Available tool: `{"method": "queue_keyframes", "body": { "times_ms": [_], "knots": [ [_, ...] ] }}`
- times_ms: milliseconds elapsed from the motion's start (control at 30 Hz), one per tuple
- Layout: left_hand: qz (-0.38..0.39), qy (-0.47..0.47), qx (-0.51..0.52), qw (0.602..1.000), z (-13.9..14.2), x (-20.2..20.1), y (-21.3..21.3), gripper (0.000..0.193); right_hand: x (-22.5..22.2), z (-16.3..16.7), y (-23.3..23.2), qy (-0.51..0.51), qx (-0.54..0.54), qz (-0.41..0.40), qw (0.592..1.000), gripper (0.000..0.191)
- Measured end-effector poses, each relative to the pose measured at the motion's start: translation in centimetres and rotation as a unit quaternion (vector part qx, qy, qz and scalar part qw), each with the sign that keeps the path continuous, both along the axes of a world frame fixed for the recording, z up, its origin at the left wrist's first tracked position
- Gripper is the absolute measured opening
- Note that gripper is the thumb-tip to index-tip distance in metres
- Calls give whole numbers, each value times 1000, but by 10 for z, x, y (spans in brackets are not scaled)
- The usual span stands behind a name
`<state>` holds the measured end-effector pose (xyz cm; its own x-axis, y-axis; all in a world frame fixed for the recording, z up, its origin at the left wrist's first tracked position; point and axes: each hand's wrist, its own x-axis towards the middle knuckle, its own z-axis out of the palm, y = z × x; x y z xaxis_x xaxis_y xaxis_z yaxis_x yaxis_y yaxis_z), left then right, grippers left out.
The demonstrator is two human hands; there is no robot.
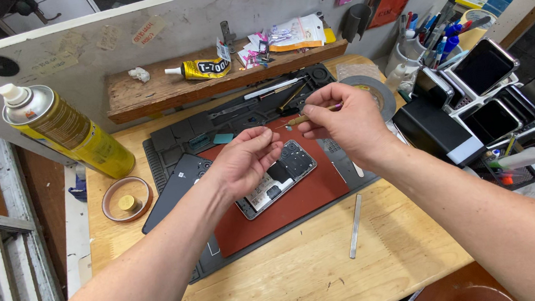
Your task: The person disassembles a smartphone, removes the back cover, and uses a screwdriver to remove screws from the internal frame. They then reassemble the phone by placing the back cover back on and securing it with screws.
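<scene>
While one opened phone (276, 179) lies below, right grip (342, 121) clamps one screwdriver (306, 118), left grip (249, 158) pinched.

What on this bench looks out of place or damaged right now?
Nothing looks spilled or broken. The phone lies opened on the red mat, its insides bare, under the left hand. Its dark back cover lies beside it. A metal strip lies loose, off the mat. The right hand holds a thin tool.

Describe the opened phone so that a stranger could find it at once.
On the wooden table lies a red mat. The opened phone lies on it under the left hand, its circuit boards exposed, unlike the closed dark phone to its left.
</scene>
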<state>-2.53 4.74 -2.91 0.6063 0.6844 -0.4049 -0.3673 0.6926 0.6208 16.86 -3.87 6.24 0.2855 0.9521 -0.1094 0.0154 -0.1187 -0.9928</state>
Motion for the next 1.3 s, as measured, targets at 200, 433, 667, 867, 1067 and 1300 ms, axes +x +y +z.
{"method": "queue_keyframes", "body": {
  "times_ms": [200,433,667,867,1067,1300],
  "knots": [
    [-2,-49,0,999,-2,0,4,18,-5,7,2,-11,5,13,1000,12],
    [-8,-40,21,999,2,-5,6,19,-7,12,7,-15,-2,37,999,11],
    [-40,63,134,988,9,-6,4,22,2,17,18,-84,-72,81,991,15],
    [-84,153,230,957,16,-4,-6,22,14,7,21,-116,-54,151,980,23],
    [-226,385,519,729,26,-2,-26,64,15,-10,12,-249,-46,190,949,23],
    [-274,395,596,644,34,2,-40,77,6,-24,10,-391,-19,225,892,22]
  ]
}}
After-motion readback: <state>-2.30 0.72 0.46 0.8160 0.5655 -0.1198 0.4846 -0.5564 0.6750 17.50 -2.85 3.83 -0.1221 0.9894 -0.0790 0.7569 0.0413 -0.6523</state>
